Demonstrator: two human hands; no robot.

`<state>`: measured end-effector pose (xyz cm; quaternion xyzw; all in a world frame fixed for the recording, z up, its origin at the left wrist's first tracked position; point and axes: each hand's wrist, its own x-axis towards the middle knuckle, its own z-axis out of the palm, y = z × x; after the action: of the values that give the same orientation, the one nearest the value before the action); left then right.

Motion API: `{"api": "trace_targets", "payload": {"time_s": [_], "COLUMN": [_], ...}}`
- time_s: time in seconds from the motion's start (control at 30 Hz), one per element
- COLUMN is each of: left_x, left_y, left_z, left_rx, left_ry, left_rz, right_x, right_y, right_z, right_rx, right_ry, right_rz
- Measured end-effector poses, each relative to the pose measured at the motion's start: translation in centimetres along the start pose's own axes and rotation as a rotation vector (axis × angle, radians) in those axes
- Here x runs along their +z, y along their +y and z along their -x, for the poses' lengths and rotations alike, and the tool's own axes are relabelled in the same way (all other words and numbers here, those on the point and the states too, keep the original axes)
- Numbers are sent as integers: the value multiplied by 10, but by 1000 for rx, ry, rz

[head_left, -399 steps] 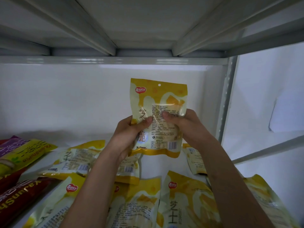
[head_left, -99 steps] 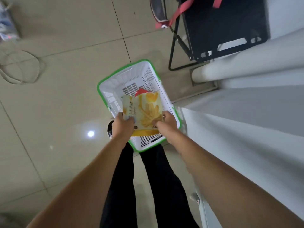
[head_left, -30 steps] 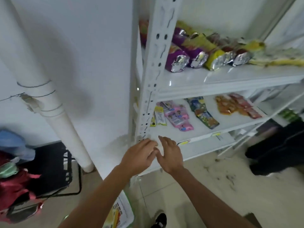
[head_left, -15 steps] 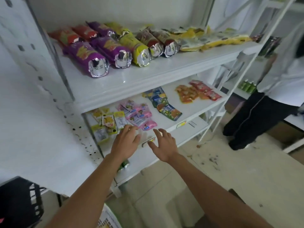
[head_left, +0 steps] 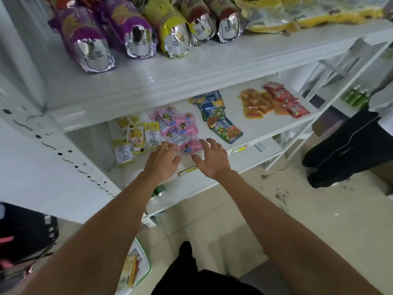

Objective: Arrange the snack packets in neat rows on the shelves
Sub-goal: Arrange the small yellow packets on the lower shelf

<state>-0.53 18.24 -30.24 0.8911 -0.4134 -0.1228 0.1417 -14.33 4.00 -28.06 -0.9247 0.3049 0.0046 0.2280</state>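
Just pink packets (head_left: 182, 129) between both hands.

My left hand (head_left: 162, 161) and my right hand (head_left: 212, 159) reach over the front edge of the middle shelf (head_left: 265, 133), fingers spread and holding nothing, on either side of the nearest of the pink packets (head_left: 178, 129). Yellow packets (head_left: 136, 141) lie to the left of the pink ones; blue-green packets (head_left: 217, 116) and orange-red packets (head_left: 272, 101) lie to the right. The upper shelf (head_left: 191, 67) carries foil-ended tube packs (head_left: 136, 28), and a green-rimmed basket (head_left: 136, 267) stands on the floor.
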Motion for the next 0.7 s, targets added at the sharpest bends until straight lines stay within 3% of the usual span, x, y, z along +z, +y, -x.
{"api": "trace_targets", "payload": {"time_s": [0.37, 0.6, 0.7], "left_x": [24, 40, 56], "left_y": [-13, -15, -23], "left_z": [-43, -45, -40], "left_rx": [-154, -528, -584], "left_ry": [-53, 126, 242], "left_rz": [10, 3, 26], "right_x": [1, 43, 65], "right_y": [19, -3, -13], "right_z": [-87, -139, -145], "right_rx": [-91, -417, -532], "right_ry": [-164, -338, -345], "right_rz": [-13, 85, 122]}}
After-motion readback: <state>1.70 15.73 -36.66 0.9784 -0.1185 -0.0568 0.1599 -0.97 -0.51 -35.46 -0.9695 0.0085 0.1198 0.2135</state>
